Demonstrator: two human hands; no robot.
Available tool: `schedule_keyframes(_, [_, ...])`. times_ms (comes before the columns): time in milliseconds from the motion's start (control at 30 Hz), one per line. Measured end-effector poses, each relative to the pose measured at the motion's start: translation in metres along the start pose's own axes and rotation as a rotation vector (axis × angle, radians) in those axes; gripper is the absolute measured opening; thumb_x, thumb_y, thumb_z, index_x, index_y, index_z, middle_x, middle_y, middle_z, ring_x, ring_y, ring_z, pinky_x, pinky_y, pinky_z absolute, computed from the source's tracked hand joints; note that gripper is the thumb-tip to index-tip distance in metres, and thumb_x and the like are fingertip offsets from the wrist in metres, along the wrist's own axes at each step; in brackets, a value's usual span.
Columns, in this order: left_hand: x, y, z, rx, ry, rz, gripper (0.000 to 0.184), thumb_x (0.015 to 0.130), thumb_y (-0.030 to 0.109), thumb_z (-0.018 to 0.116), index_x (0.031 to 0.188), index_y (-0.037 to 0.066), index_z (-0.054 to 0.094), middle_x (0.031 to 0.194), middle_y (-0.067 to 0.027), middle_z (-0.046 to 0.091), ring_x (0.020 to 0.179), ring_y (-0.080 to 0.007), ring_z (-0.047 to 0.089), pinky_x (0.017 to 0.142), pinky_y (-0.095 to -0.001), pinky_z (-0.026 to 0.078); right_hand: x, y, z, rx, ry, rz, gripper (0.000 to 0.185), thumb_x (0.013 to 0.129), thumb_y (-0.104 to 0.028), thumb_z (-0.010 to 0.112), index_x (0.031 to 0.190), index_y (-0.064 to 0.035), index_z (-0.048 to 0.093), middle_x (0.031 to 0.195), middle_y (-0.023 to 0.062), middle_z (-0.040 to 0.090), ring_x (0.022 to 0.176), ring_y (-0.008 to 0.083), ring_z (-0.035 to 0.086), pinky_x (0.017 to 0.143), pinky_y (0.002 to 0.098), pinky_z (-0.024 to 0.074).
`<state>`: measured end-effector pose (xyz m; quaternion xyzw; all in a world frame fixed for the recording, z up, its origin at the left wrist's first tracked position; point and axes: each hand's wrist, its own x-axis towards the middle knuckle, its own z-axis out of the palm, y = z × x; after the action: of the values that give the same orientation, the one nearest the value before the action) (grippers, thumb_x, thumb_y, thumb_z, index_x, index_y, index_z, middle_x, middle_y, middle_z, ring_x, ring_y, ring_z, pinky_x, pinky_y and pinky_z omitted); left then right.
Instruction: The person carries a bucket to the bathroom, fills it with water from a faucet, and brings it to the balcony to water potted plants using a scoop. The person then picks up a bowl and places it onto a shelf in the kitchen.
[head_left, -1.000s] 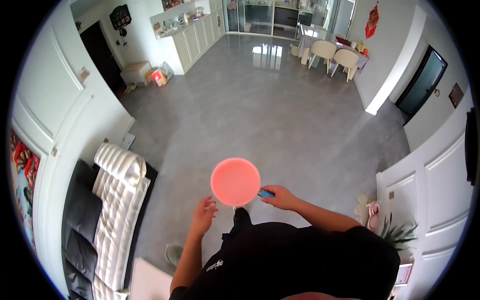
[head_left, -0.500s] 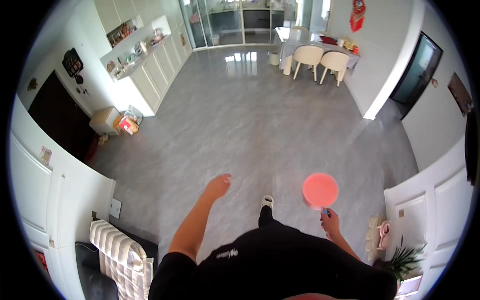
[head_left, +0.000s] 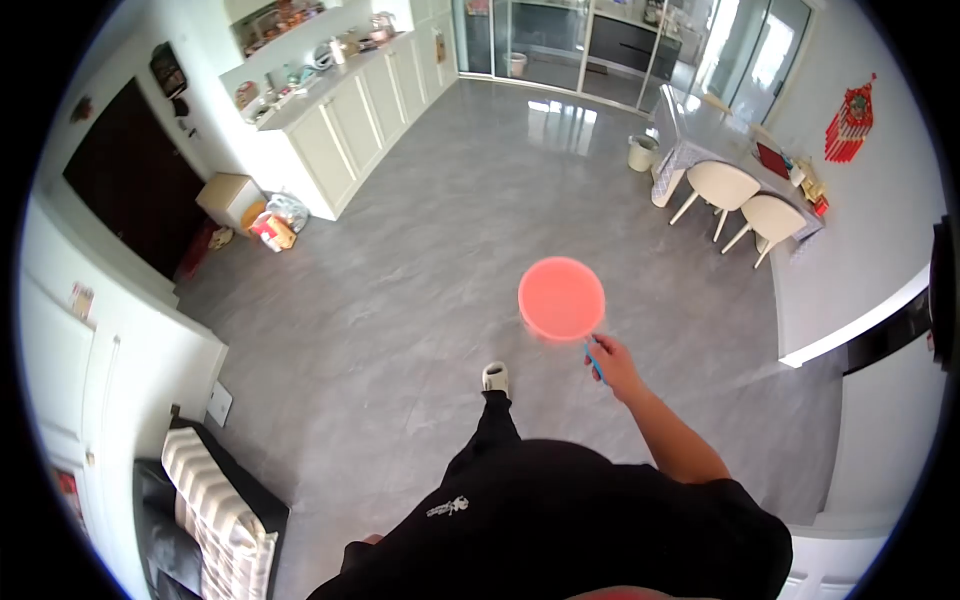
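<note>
My right hand (head_left: 614,366) is wrapped round the blue handle (head_left: 596,362) of a round pink pan-shaped object (head_left: 562,298), held out over the grey floor (head_left: 420,270). The pink round part points away from my body, up and left of the hand. Of my left hand only a small bit of skin (head_left: 373,539) shows at the edge of my black shirt; its fingers are hidden. A foot in a light slipper (head_left: 495,377) is on the floor, below and left of the pink object.
Ahead right stand a cloth-covered table (head_left: 700,130), two cream chairs (head_left: 722,186) and a bin (head_left: 642,152). White cabinets (head_left: 350,125) line the left, with a box (head_left: 230,200) and bags (head_left: 272,230) beside them. A striped-covered sofa (head_left: 215,500) is at lower left.
The view has moved forward through the room and turned. My right hand has carried the pink object out to the right, then forward. My left hand has dropped back almost out of sight.
</note>
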<state>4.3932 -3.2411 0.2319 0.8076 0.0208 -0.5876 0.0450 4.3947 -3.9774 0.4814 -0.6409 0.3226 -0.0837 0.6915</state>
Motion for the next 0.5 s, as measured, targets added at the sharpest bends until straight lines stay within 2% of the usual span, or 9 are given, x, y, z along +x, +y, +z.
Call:
schedule_keyframes(67, [0.025, 0.075, -0.058, 0.032, 0.013, 0.051, 0.045, 0.092, 0.047, 0.054, 0.102, 0.008, 0.075, 0.113, -0.0199, 0.07, 0.103, -0.0369, 0.067, 0.085, -0.0494, 0.054, 0.065, -0.013, -0.014, 0.04, 0.033, -0.067, 0.034, 0.098, -0.02, 0.057, 0.125, 0.0005, 0.061, 0.08, 0.0049, 0.063, 0.051, 0.0093, 0.051, 0.045, 0.0259, 0.0397])
schedule_keyframes(133, [0.079, 0.179, -0.138, 0.13, 0.04, 0.138, 0.045, 0.093, 0.046, 0.054, 0.102, 0.008, 0.075, 0.114, -0.0199, 0.07, 0.103, -0.0366, 0.067, 0.085, -0.0494, 0.054, 0.125, -0.005, -0.038, -0.026, 0.155, 0.004, 0.036, 0.098, -0.018, 0.058, 0.127, 0.0011, 0.06, 0.079, 0.0051, 0.063, 0.051, 0.0094, 0.051, 0.045, 0.026, 0.0403])
schedule_keyframes(200, [0.173, 0.311, -0.227, 0.391, 0.085, 0.238, 0.045, 0.093, 0.046, 0.053, 0.102, 0.008, 0.075, 0.114, -0.0199, 0.07, 0.104, -0.0364, 0.067, 0.086, -0.0495, 0.054, 0.163, -0.013, -0.069, 0.027, 0.237, 0.055, 0.037, 0.096, -0.015, 0.06, 0.129, 0.0017, 0.059, 0.079, 0.0056, 0.062, 0.052, 0.0099, 0.052, 0.045, 0.0262, 0.0411])
schedule_keyframes(233, [0.225, 0.401, -0.276, 0.662, 0.222, 0.314, 0.044, 0.093, 0.046, 0.053, 0.102, 0.008, 0.075, 0.115, -0.0198, 0.07, 0.105, -0.0362, 0.067, 0.086, -0.0496, 0.054, 0.174, -0.018, -0.086, 0.055, 0.3, 0.097, 0.038, 0.094, -0.014, 0.061, 0.129, 0.0015, 0.059, 0.079, 0.0059, 0.062, 0.051, 0.0102, 0.052, 0.045, 0.0263, 0.0412])
schedule_keyframes(300, [0.223, 0.577, -0.422, 0.708, 0.35, 0.57, 0.041, 0.094, 0.038, 0.05, 0.111, 0.008, 0.072, 0.119, -0.02, 0.068, 0.113, -0.0379, 0.065, 0.094, -0.0515, 0.051, 0.193, -0.022, -0.111, 0.138, 0.428, 0.162, 0.04, 0.092, -0.013, 0.064, 0.13, 0.0012, 0.058, 0.079, 0.0065, 0.062, 0.051, 0.0107, 0.052, 0.044, 0.0264, 0.0414])
schedule_keyframes(333, [0.207, 0.68, -0.483, 0.769, 0.373, 0.548, 0.039, 0.094, 0.035, 0.05, 0.112, 0.007, 0.071, 0.119, -0.0198, 0.069, 0.111, -0.0396, 0.065, 0.093, -0.052, 0.052, 0.205, -0.021, -0.131, 0.181, 0.492, 0.187, 0.042, 0.091, -0.013, 0.065, 0.13, 0.0011, 0.058, 0.079, 0.0067, 0.062, 0.051, 0.011, 0.052, 0.044, 0.0263, 0.0414])
schedule_keyframes(367, [0.203, 0.757, -0.534, 0.592, 0.534, 0.688, 0.032, 0.092, 0.034, 0.054, 0.1, 0.008, 0.071, 0.106, -0.0222, 0.07, 0.097, -0.0428, 0.067, 0.081, -0.0524, 0.053, 0.216, -0.02, -0.147, 0.135, 0.557, 0.192, 0.041, 0.092, -0.014, 0.065, 0.129, 0.0017, 0.058, 0.079, 0.0077, 0.062, 0.051, 0.0119, 0.053, 0.043, 0.0269, 0.0416])
schedule_keyframes(433, [0.122, 0.923, -0.618, 0.473, 0.688, 0.756, 0.033, 0.094, 0.03, 0.049, 0.104, 0.007, 0.071, 0.108, -0.0223, 0.07, 0.104, -0.043, 0.065, 0.089, -0.0522, 0.053, 0.253, -0.014, -0.189, 0.083, 0.627, 0.18, 0.04, 0.092, -0.015, 0.064, 0.128, 0.0022, 0.057, 0.078, 0.0086, 0.062, 0.052, 0.0128, 0.054, 0.043, 0.0274, 0.0417])
schedule_keyframes(500, [0.123, 1.044, -0.687, 0.332, 0.81, 1.056, 0.033, 0.096, 0.032, 0.05, 0.099, 0.006, 0.069, 0.104, -0.0229, 0.069, 0.1, -0.0422, 0.065, 0.083, -0.0524, 0.052, 0.302, -0.004, -0.221, 0.038, 0.738, 0.265, 0.041, 0.09, -0.015, 0.067, 0.126, 0.0021, 0.058, 0.076, 0.0082, 0.062, 0.05, 0.0132, 0.054, 0.042, 0.0283, 0.0423])
